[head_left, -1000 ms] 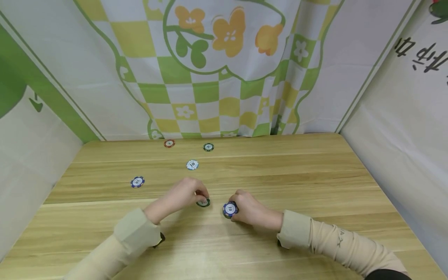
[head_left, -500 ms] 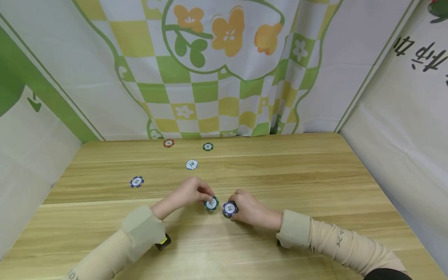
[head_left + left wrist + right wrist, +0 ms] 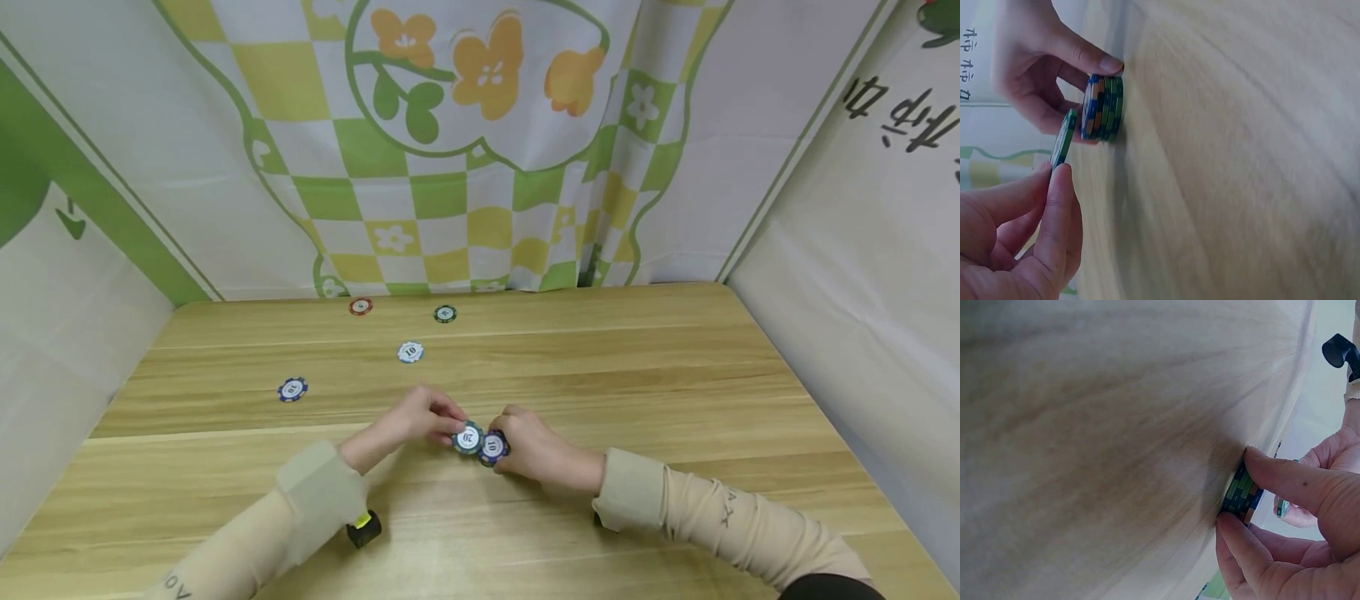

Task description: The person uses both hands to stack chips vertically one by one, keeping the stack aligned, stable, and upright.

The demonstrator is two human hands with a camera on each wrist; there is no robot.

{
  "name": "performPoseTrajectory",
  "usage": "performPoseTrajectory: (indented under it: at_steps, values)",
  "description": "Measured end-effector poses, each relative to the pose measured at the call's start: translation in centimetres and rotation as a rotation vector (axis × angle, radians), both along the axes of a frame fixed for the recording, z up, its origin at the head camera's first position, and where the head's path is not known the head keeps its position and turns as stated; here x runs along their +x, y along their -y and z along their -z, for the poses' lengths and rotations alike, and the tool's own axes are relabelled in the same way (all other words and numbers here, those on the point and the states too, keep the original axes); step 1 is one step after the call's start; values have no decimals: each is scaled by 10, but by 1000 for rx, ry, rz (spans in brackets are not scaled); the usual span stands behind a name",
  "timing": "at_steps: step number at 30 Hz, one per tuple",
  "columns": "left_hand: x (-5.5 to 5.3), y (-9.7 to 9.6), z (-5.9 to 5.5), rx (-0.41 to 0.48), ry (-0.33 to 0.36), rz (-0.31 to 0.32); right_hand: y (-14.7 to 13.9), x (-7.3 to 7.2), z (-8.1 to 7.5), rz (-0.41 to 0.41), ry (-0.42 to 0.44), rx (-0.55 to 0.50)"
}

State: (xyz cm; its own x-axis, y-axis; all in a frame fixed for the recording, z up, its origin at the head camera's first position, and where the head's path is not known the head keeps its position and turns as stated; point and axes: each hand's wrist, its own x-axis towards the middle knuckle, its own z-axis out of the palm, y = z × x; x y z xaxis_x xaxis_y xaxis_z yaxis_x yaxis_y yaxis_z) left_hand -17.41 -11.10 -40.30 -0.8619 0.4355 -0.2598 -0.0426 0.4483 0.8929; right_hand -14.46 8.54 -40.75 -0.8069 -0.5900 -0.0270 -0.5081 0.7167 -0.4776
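Note:
My left hand (image 3: 422,417) pinches a green poker chip (image 3: 468,437) marked 20 between thumb and fingers. In the left wrist view that chip (image 3: 1064,139) is tilted on edge, right beside the top of a stack of poker chips (image 3: 1102,109). The stack has a blue chip marked 10 (image 3: 492,448) on top and green-edged chips lower down. My right hand (image 3: 536,446) grips the stack at its sides, thumb on the near side and fingers on the far side. In the right wrist view the stack (image 3: 1242,492) stands on the table between thumb and fingertips.
Loose chips lie farther back on the wooden table (image 3: 637,375): a blue one (image 3: 292,389), a white one (image 3: 410,352), a red one (image 3: 361,307) and a green one (image 3: 446,314). A patterned curtain (image 3: 465,200) hangs behind the table's far edge.
My left hand has lifted the green chip off the table and carried it right, up to the stack. The right hand has kept its grip on the stack in the same place.

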Motion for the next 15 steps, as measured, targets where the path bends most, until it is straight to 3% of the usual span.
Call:
performPoseTrajectory:
  at_steps: [9,15]
  values:
    - [3,-6,7,87,101,-30,0,1,-1,13,17,8]
    - [5,-11,9,96,131,-64,0,1,-1,7,12,1]
